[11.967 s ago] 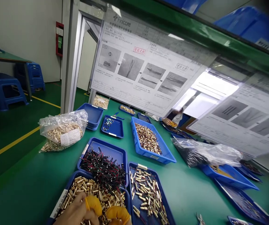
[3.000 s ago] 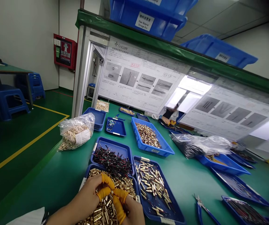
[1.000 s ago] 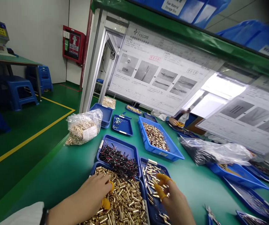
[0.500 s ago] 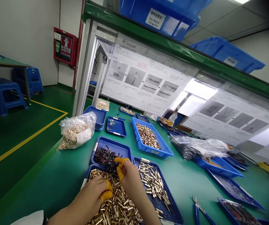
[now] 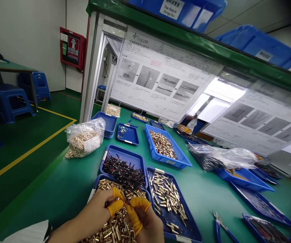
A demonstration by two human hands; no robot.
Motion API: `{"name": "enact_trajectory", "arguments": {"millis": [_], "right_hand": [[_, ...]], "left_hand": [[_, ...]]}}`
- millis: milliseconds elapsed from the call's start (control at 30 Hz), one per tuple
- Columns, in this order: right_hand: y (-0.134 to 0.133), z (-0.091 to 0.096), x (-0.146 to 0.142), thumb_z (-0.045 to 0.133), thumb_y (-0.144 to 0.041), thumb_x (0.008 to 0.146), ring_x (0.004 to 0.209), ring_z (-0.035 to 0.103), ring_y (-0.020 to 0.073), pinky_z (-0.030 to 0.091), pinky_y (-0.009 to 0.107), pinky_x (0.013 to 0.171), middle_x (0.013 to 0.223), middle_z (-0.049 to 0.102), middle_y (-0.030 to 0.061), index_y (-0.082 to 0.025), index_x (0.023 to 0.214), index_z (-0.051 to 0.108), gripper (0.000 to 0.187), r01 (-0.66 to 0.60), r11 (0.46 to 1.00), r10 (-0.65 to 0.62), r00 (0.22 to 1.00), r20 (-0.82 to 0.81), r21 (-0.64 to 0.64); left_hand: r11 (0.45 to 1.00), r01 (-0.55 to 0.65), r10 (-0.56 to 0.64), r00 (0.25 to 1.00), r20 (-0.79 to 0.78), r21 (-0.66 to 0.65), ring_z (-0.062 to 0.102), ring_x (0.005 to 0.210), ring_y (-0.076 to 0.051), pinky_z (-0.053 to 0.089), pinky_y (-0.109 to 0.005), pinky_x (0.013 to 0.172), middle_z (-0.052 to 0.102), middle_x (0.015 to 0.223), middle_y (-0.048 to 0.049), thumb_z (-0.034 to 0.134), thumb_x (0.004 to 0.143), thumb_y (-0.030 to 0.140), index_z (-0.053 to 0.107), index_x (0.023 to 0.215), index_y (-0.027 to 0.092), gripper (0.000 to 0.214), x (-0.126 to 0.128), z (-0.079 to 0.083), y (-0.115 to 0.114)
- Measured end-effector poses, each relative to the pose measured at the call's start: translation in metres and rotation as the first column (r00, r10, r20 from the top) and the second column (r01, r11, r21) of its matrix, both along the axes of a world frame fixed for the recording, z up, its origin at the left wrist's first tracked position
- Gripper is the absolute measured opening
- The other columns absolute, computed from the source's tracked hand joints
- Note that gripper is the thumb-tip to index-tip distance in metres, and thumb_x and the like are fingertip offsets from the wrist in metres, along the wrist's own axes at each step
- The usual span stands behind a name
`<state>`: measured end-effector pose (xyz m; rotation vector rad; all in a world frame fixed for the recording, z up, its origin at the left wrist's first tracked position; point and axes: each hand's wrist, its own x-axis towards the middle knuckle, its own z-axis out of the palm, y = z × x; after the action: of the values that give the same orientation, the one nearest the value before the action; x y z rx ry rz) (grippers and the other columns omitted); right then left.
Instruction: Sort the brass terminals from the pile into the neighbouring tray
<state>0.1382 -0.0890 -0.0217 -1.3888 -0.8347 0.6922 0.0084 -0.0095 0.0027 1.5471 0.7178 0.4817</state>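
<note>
My left hand [image 5: 94, 210] and my right hand [image 5: 144, 217] meet over a blue tray [image 5: 96, 180] heaped with short brass tubes [image 5: 112, 226]. Both wear orange finger cots. A thin dark wire [image 5: 126, 199] runs between their fingertips, and the fingers hide its end. Just beyond my hands lies a blue tray [image 5: 120, 151] of black wires with red marks [image 5: 122, 172]. To the right of my right hand, a blue tray [image 5: 186, 216] holds loose brass pins with dark ends [image 5: 167, 199].
The green bench holds a plastic bag of brass parts [image 5: 83, 139], a blue bin of brass parts [image 5: 162, 145] and blue-handled pliers [image 5: 220, 225]. A co-worker's hand [image 5: 183, 128] works at the far side, beyond a hanging instruction sheet [image 5: 160, 72]. The bench's left edge drops to a green floor.
My right hand has moved down from above the wire tray and now meets my left hand, with a thin wire between their fingertips. The view has shifted slightly.
</note>
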Motion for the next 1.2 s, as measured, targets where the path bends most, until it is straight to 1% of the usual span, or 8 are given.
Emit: {"name": "enact_trajectory", "arguments": {"millis": [133, 267, 367, 567, 733, 833, 1067, 1200], "right_hand": [[0.002, -0.008, -0.008, 0.073, -0.033, 0.061, 0.058, 0.064, 0.0171, 0.052, 0.023, 0.057, 0.065, 0.067, 0.0024, -0.019, 0.074, 0.064, 0.021, 0.025, 1.000, -0.025, 0.996, 0.084, -0.001], [0.002, -0.009, -0.008, 0.069, -0.039, 0.065, 0.048, 0.060, 0.0147, 0.050, 0.022, 0.048, 0.060, 0.065, 0.0020, -0.020, 0.074, 0.061, 0.024, -0.028, 0.999, 0.029, 0.997, 0.067, -0.025], [0.001, -0.009, -0.009, 0.070, -0.042, 0.064, 0.049, 0.060, 0.0144, 0.049, 0.022, 0.047, 0.059, 0.066, 0.0022, -0.019, 0.076, 0.060, 0.028, -0.069, 0.997, 0.069, 0.998, -0.003, -0.029], [-0.003, 0.004, -0.014, 0.075, -0.044, 0.059, 0.048, 0.056, 0.0106, 0.045, 0.018, 0.045, 0.060, 0.063, -0.0013, -0.021, 0.079, 0.062, 0.034, -0.041, 0.998, 0.034, 0.986, -0.161, -0.040], [-0.005, 0.014, -0.013, 0.078, -0.045, 0.053, 0.053, 0.058, 0.0120, 0.046, 0.019, 0.048, 0.064, 0.063, -0.0008, -0.022, 0.080, 0.064, 0.039, 0.077, 0.997, -0.081, 0.966, -0.247, -0.027], [-0.005, 0.014, -0.013, 0.075, -0.050, 0.055, 0.046, 0.055, 0.0113, 0.044, 0.021, 0.045, 0.064, 0.062, -0.0006, -0.021, 0.077, 0.062, 0.039, 0.051, 0.998, -0.059, 0.970, -0.235, -0.039], [-0.006, 0.004, -0.014, 0.052, -0.059, 0.075, 0.027, 0.045, 0.0058, 0.031, 0.016, 0.033, 0.047, 0.054, -0.0052, -0.019, 0.075, 0.052, 0.040, -0.155, 0.982, 0.162, 0.985, 0.055, -0.110], [-0.006, 0.001, -0.013, 0.052, -0.058, 0.076, 0.031, 0.051, 0.0084, 0.034, 0.016, 0.035, 0.042, 0.052, -0.0066, -0.019, 0.076, 0.050, 0.039, -0.243, 0.964, 0.243, 0.970, -0.012, -0.110]], "left_hand": [[0.999, -0.037, 0.037, 0.999, 0.012, -0.026, 0.041, 0.051, -0.012, 0.037, -0.020, 0.049, 0.038, 0.053, 0.0063, 0.051, 0.075, 0.028, 0.055, 0.073, 0.017, 0.011, -0.001, 0.002, 0.001], [1.000, -0.002, 0.002, 1.000, 0.007, 0.017, 0.048, 0.055, -0.015, 0.040, -0.023, 0.056, 0.048, 0.053, 0.0051, 0.048, 0.076, 0.024, 0.056, 0.094, 0.018, 0.021, -0.002, -0.002, 0.003], [0.997, 0.034, -0.031, 0.999, -0.028, 0.076, 0.052, 0.061, -0.016, 0.040, -0.023, 0.058, 0.055, 0.061, 0.0024, 0.047, 0.076, 0.025, 0.059, 0.087, 0.019, 0.018, -0.002, -0.003, 0.002], [0.968, -0.099, 0.124, 0.987, -0.100, 0.232, 0.044, 0.058, -0.015, 0.033, -0.022, 0.052, 0.049, 0.057, 0.0018, 0.048, 0.075, 0.033, 0.059, 0.062, 0.017, 0.023, -0.003, 0.006, 0.002], [0.940, -0.299, 0.320, 0.940, -0.119, 0.166, 0.032, 0.049, -0.012, 0.025, -0.023, 0.045, 0.041, 0.055, 0.0045, 0.043, 0.077, 0.035, 0.059, 0.095, 0.014, 0.032, -0.007, 0.004, 0.020], [0.956, -0.216, 0.244, 0.960, -0.134, 0.197, 0.031, 0.049, -0.012, 0.025, -0.023, 0.046, 0.035, 0.052, 0.0065, 0.044, 0.078, 0.033, 0.057, 0.099, 0.014, 0.031, -0.005, 0.000, 0.020], [0.989, -0.011, 0.018, 0.999, -0.045, 0.147, 0.039, 0.055, -0.013, 0.031, -0.021, 0.050, 0.044, 0.058, 0.0033, 0.048, 0.078, 0.029, 0.061, 0.073, 0.017, 0.018, 0.002, 0.000, -0.003], [0.994, -0.009, 0.010, 1.000, -0.007, 0.107, 0.040, 0.054, -0.012, 0.032, -0.020, 0.049, 0.045, 0.056, 0.0037, 0.050, 0.077, 0.030, 0.059, 0.069, 0.015, 0.019, 0.001, -0.002, -0.003]]}}
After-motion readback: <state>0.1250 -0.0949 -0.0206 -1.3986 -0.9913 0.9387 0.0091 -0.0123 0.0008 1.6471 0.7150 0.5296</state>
